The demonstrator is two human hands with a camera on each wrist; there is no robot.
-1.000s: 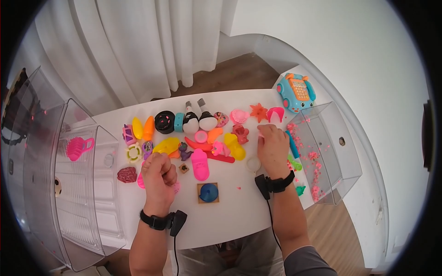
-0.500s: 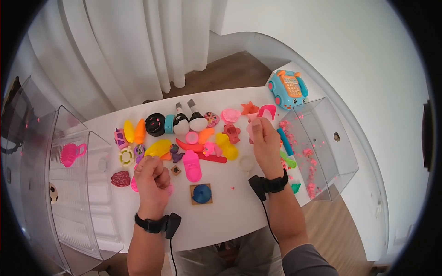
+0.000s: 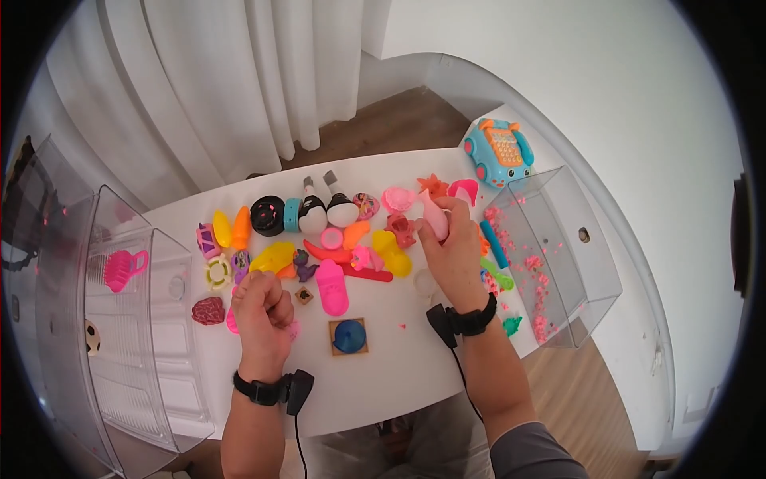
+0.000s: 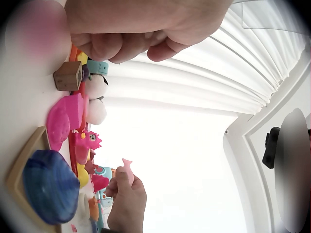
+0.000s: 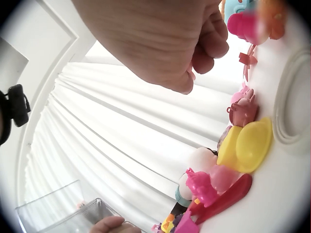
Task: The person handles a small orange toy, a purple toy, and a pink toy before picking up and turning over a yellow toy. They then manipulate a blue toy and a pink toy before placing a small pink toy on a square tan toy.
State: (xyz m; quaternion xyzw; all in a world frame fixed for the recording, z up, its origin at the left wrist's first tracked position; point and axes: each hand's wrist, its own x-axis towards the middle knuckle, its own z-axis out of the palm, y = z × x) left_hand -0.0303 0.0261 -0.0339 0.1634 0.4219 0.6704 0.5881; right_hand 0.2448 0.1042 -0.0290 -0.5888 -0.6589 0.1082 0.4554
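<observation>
My right hand [image 3: 453,251] pinches a pale pink toy with a forked, fish-like tail [image 4: 127,167] between thumb and fingers, above the right part of the table. Most of the toy is covered by the fingers in the right wrist view. My left hand [image 3: 265,315] hovers at the left with its fingers loosely curled, and nothing shows in it. Pink pieces stick out partly hidden beneath it. Nearby lie a brain-like dark pink toy [image 3: 208,310], a small wooden block [image 3: 304,295] and a bright pink slipper-shaped toy [image 3: 333,289]. A blue swirled piece [image 3: 349,337] sits on a wooden square.
Several toys crowd the table's middle and back, among them a yellow mold [image 5: 252,145] and a red stick [image 3: 367,273]. A clear bin [image 3: 140,335] stands left, holding a pink scoop [image 3: 126,269]. Another clear box [image 3: 558,263] with pink bits stands right, below a toy phone [image 3: 501,152].
My right hand has drawn the pale pink toy leftward and turned it, so more of it shows. The left hand keeps its curled pose. The head view has shifted slightly.
</observation>
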